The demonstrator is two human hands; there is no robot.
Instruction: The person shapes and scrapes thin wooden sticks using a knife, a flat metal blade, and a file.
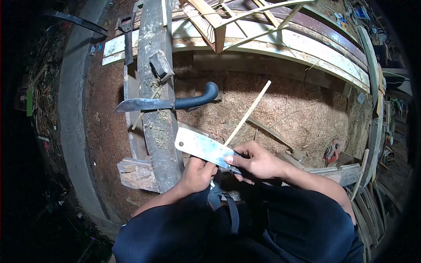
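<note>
A cleaver (202, 147) with a pale, blue-stained blade and a hole near its tip lies across a thin wooden strip (249, 113). My right hand (258, 161) is wrapped round the cleaver's dark handle, thumb pressed on the blade. Just below the blade, my left hand (197, 177) is closed, with the strip's lower end showing beside its fingers. From there the strip slants up and to the right, past the blade. On the wooden beam (164, 149) left of my hands rests a machete (144, 104) with a curved black handle.
A small dark block (161, 65) sits on the beam among shavings. Behind it stands a handsaw (128, 41). Long pale boards (280, 55) and a wooden frame (219, 33) span the back. Wood shavings (302, 118) cover the ground. A rough wood block (138, 175) lies lower left.
</note>
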